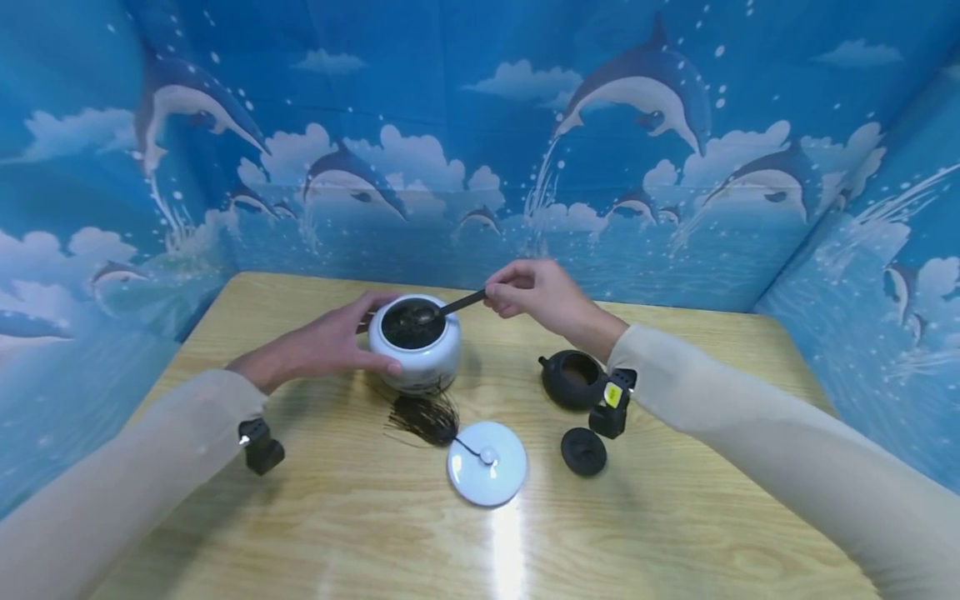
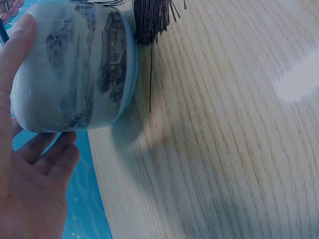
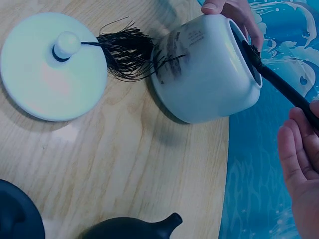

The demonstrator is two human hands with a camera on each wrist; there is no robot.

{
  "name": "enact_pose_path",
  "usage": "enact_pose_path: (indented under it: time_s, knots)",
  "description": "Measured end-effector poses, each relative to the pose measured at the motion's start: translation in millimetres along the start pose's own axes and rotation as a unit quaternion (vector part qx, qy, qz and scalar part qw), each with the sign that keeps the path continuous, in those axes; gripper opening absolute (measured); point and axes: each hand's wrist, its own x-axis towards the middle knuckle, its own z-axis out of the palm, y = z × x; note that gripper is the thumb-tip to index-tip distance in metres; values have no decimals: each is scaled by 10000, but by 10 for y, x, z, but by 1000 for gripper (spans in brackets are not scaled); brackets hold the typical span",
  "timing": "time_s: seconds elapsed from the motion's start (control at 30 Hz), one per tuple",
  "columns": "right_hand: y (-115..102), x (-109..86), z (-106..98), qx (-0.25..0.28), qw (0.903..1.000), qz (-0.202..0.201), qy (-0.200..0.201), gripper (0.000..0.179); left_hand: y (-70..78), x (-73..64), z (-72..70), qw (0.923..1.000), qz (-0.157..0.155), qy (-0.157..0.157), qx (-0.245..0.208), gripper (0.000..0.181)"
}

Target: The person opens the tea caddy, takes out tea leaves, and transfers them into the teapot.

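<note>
Right grip pinches black spoon; left grip clasps ceramic jar. Hasty lift, spoon catching rim: dark contents could spill.

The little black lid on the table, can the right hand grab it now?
Probably not just yet: the right hand is pinching the dark spoon, which reaches into the white jar. With that hand free, it likely could: nothing lies on top of the black lid.

Blue dolphin-print backdrop on 3 sides — lt. wood tbl. w/ glare
</note>
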Motion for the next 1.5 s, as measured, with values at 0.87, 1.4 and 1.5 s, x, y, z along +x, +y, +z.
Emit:
enact_pose_path:
  time_s: [0.87, 1.4, 1.5]
  knots:
    - [128, -577, -759, -120, 9958, 333, 841, 43, -27, 11, 8, 10000, -40, -1, 60, 121]
    - [368, -1105, -1233, -194, 9876, 572, 1451, 52, -11, 4, 3, 9999, -123, 3, -2, 121]
    - [415, -1171, -1271, -147, 9870, 607, 1483, 50, -19, 4, 6, 10000, -80, 16, -5, 120]
